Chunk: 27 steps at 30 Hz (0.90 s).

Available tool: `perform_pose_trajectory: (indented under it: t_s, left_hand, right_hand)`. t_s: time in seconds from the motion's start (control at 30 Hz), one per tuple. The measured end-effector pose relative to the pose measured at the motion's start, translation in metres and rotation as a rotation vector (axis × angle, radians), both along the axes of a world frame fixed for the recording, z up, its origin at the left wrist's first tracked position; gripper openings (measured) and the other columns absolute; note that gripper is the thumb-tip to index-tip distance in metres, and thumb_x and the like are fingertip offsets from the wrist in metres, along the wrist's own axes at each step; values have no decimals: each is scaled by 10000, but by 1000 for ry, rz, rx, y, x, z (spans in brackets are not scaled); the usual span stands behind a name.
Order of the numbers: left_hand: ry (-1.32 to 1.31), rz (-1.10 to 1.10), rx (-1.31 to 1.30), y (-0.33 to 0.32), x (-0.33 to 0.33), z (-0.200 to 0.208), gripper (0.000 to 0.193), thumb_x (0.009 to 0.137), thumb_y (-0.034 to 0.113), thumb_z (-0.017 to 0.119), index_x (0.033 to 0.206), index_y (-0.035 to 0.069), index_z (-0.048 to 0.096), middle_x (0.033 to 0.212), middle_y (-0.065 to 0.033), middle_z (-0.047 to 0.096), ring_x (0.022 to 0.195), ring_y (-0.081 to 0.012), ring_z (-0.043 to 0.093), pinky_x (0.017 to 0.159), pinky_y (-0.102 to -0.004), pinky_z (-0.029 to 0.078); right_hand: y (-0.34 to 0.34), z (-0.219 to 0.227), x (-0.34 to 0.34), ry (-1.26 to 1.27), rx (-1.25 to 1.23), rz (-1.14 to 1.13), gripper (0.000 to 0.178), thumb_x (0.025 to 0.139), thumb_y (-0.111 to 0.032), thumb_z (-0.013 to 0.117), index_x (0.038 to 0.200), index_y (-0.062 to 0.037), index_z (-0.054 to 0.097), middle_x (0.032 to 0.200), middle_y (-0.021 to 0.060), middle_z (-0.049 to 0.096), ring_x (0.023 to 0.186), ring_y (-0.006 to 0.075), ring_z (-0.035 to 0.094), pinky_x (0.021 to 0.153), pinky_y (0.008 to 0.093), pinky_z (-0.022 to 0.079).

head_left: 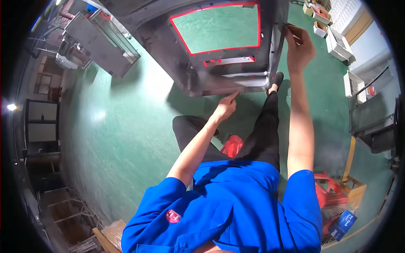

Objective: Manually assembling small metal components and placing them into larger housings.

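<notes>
A large dark housing [162, 48] with a rounded frame stands in front of me. Red edging [181, 37] borders its big rectangular opening, and the green floor shows through. A narrower slot below has red patches at its ends. My left hand [225, 109] is at the housing's near edge, its index finger stretched out against the rim and the other fingers curled. Beside the right edge, my right hand [300, 47] is raised with fingers bent and pressed together at the fingertips. Whatever is between those fingertips is too small to make out.
A grey metal unit with a grille [101, 44] stands at the far left. White bins [337, 45] line the right side. A red plastic stool [331, 189] and a blue box [344, 225] are at the lower right. Something red [232, 145] lies between my legs.
</notes>
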State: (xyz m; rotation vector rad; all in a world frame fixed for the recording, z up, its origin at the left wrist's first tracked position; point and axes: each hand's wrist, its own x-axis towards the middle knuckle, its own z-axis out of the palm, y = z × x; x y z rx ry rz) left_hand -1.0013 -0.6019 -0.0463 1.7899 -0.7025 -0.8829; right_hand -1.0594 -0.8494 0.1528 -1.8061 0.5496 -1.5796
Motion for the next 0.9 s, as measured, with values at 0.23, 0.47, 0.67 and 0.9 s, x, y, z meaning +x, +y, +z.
perform_pose_trajectory:
  t_s: [0.23,0.47,0.67,0.9]
  left_hand:
    - [146,-30,-35,-2,-2,11,593,849,18,387,1427,153,371,600,52,339,528,-50,359,474,-210,344]
    - [-84,-66,39,-1,-5,24,590,848,37,419,1419,183,382,592,-23,394,544,-85,381,534,-243,381]
    - [-216,-63,64,-2,-9,25,532,877,74,439,1398,177,405,644,-185,462,560,-143,430,603,-302,438]
    - [-233,-76,53,-4,-9,25,549,863,57,449,1397,173,404,663,-211,489,551,-207,444,623,-313,444]
  right_hand:
    - [-10,12,4,164,-275,-134,102,748,-75,703,831,-59,646,919,-20,708,751,156,668,623,265,542]
    - [-12,17,19,91,-225,-56,100,759,-40,699,848,-43,652,956,12,708,753,129,663,624,248,543]
    - [-13,23,22,66,-117,-15,97,774,-80,714,830,-20,662,911,32,712,680,108,640,564,219,506]
    - [-21,24,20,115,-174,62,92,790,-107,715,813,-24,685,887,27,712,665,80,625,578,216,501]
